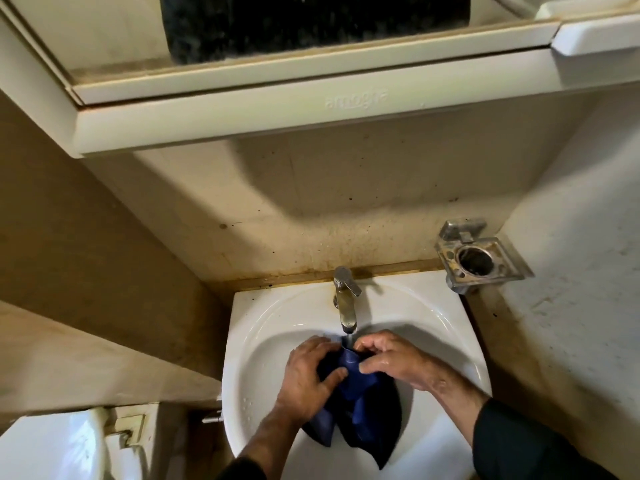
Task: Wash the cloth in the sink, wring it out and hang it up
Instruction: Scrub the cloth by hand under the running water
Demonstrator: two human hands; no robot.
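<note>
Low in the frame, the left hand [311, 370] and right hand [391, 360] both grip the blue cloth [360, 407] under the running tap [346, 303], over the sink [263, 341].

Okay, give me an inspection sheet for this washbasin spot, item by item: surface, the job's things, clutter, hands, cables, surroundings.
Surface: white sink, wet, with brown staining along its back edge.
Job's things: dark blue cloth bunched in the basin under the tap; a thin stream of water runs onto its top edge.
Clutter: nothing seen in the basin besides the cloth.
Hands: left hand grips the cloth from the left; right hand pinches its top edge under the stream.
Cables: nothing seen.
Surroundings: empty metal holder on the right wall; mirror cabinet above; stained beige walls; toilet tank at lower left.
</note>
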